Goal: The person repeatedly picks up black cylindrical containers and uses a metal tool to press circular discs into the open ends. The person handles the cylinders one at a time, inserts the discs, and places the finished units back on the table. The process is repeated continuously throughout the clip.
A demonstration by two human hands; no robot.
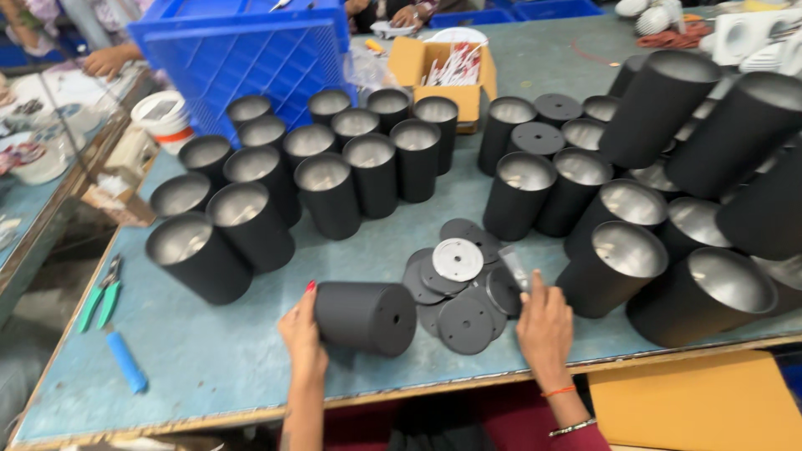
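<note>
A black cylinder can (pixel 365 316) lies on its side near the table's front edge, its closed end with a small hole facing right. My left hand (pixel 302 335) grips its left end. My right hand (pixel 544 324) rests on the table with fingers reaching onto a pile of black round discs (pixel 462 309), touching the rightmost disc (pixel 505 290). One silver-white disc (pixel 457 259) lies on top of the pile. Whether the right hand has hold of a disc is not clear.
Several upright black cans with silver insides (pixel 330 188) stand in rows at left and more lean stacked at right (pixel 660 250). A blue crate (pixel 238 50), a cardboard box (pixel 443 71), green pliers (pixel 102 294) and a blue tool (pixel 126 361) are on the table. Other people's hands work at the far edge.
</note>
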